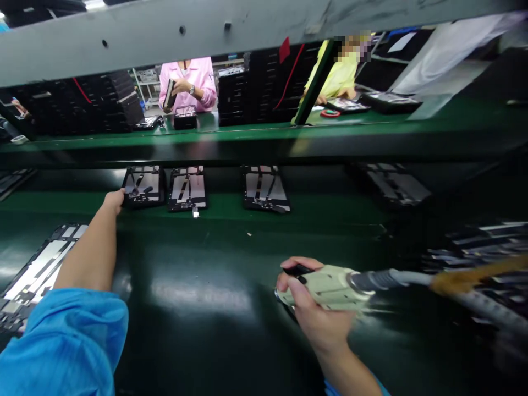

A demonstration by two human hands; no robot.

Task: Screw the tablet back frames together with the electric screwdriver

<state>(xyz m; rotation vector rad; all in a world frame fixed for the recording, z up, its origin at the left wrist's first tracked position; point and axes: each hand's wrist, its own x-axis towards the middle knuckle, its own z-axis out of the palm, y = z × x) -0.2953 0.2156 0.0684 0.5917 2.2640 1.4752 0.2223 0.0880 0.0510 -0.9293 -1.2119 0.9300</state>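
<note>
My left hand (115, 200) stretches forward, its fingers closed at the left edge of an opened tablet (144, 186) with its inner parts showing. The fingertips are partly hidden by the hand. Beside that tablet lies a second opened tablet (187, 188), a small white tab sticking out at its front edge. In my right hand (309, 308) is a pale-green, gun-like tool (334, 286) with a black trigger and a thick grey cable. My fingers wrap round its front part, above the dark green bench (198, 264).
Another opened tablet (266, 188) lies farther right, and a blurred one (396, 184) beyond it. A larger opened device (37, 269) is under my left forearm. Blurred stacked parts (487, 247) stand at the right. A grey beam (247, 25) crosses above; co-workers sit behind it.
</note>
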